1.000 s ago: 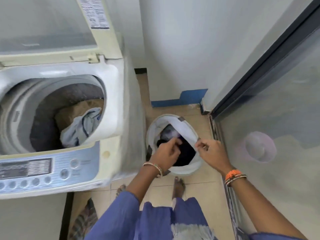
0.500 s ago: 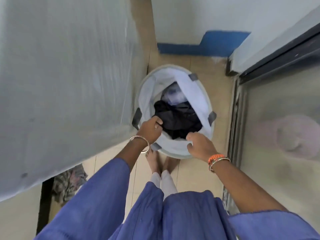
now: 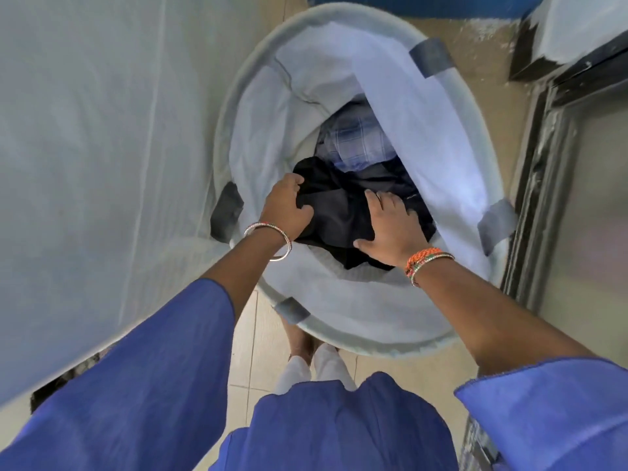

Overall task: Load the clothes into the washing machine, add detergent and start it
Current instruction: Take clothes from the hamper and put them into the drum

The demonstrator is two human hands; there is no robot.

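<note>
Clothes lie in a white-lined hamper (image 3: 452,171) standing on the tiled floor (image 3: 251,338), just beside the pale side of the washer (image 3: 102,147), which fills the left of the view. On top of the pile is a dark garment (image 3: 343,205), crumpled, its long axis running roughly from the near edge of the hamper toward the far right. Behind it, deeper in, a checked pale-blue cloth (image 3: 356,141) shows partly, with the liner folded over its right side.

Both hands are down inside the hamper, on the dark garment. The left hand (image 3: 285,209) is at the garment's left edge, its fingers curled with a fold of the fabric pinched between thumb and fingers, so this grip is clenched on the cloth. The right hand (image 3: 390,226) lies across the garment's right part with fingers spread and mostly straight, pressing on the fabric; its grip is released, not closed round anything.

A metal bangle (image 3: 272,243) circles the left wrist and an orange band (image 3: 424,261) the right. Blue sleeves (image 3: 153,385) cover both forearms. A dark-framed glass door (image 3: 543,164) stands at the right, near the hamper.
</note>
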